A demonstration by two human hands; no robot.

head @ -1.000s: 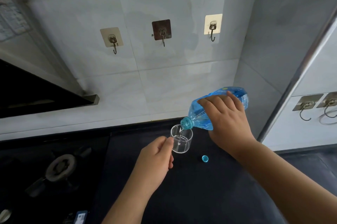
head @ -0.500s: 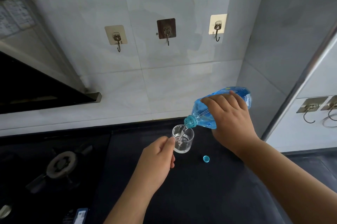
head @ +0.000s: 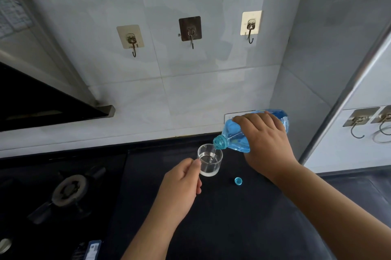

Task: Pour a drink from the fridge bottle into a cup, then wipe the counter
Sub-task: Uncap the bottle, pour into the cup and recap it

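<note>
Pouring from the tilted blue bottle (head: 237, 139) clasped in the right hand (head: 267, 143) into the clear cup (head: 209, 160) pinched by the left hand (head: 179, 183) on the dark counter (head: 232, 217), seemingly half full, easing the tilt gently to avoid spilling.

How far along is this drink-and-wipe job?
Done: the bottle is out and open; its cap lies on the counter. In hand: the right hand tilts the bottle over the cup, which the left hand steadies; the cup looks partly filled. Left: finishing the pour and wiping the counter. No cloth is in view.
</note>
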